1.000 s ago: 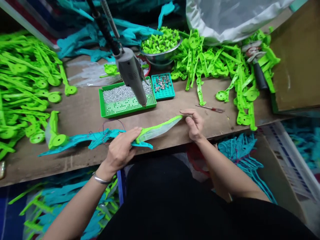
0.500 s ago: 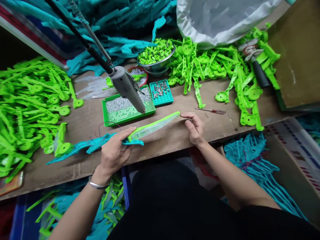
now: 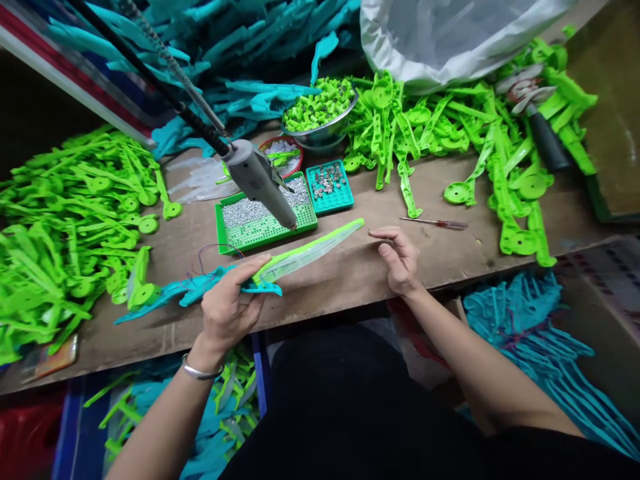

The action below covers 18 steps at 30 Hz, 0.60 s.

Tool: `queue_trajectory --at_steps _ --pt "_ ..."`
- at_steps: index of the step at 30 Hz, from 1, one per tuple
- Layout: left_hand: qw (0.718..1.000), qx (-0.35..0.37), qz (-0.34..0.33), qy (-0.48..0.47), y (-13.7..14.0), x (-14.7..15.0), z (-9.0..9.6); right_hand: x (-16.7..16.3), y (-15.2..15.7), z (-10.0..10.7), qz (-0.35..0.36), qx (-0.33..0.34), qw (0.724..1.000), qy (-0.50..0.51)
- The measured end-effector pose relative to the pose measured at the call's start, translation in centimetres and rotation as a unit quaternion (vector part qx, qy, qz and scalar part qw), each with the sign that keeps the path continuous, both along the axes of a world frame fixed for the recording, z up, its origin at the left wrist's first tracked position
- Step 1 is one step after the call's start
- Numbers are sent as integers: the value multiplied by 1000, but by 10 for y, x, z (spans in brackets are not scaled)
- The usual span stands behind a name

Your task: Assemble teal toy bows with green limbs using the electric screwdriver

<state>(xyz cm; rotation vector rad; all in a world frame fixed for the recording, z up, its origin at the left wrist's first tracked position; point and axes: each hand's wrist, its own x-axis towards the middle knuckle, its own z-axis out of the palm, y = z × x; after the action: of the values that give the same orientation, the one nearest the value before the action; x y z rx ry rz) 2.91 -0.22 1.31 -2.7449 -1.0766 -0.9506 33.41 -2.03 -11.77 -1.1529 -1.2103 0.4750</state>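
The left hand (image 3: 230,303) grips a blue part (image 3: 205,283) and a green strip (image 3: 313,244), just above the front of the worktop (image 3: 340,293). The right hand (image 3: 401,261) is loose, with its fingers bent and its thumb apart, just beside the strip's tip. A gray driver (image 3: 257,183) hangs over a green tray (image 3: 220,228) of silver bits. A screwdriver (image 3: 450,225) lies to the right.

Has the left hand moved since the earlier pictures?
Yes: judged against the perforated green tray, the left hand has shifted slightly leftward.
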Motion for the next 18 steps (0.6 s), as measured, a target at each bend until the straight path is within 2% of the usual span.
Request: queue_trajectory --at_steps 2,5,9,11,15,18 --pt "999 -5 -36 -20 -1 1 -16 0 0 -1 -1 2 1000 6" --pt "996 4 -78 -29 -6 3 -50 0 0 0 -4 0 1000 9" --pt "995 39 -83 30 -12 6 -85 0 0 2 -3 1 1000 2" --pt "994 38 -80 58 -15 7 -92 1 0 1 -1 3 1000 -6" --pt "993 23 -69 93 -21 7 -94 -3 3 3 -15 -13 999 -45" --pt "995 29 -21 90 -26 10 -96 -15 14 18 -57 -34 996 -66"
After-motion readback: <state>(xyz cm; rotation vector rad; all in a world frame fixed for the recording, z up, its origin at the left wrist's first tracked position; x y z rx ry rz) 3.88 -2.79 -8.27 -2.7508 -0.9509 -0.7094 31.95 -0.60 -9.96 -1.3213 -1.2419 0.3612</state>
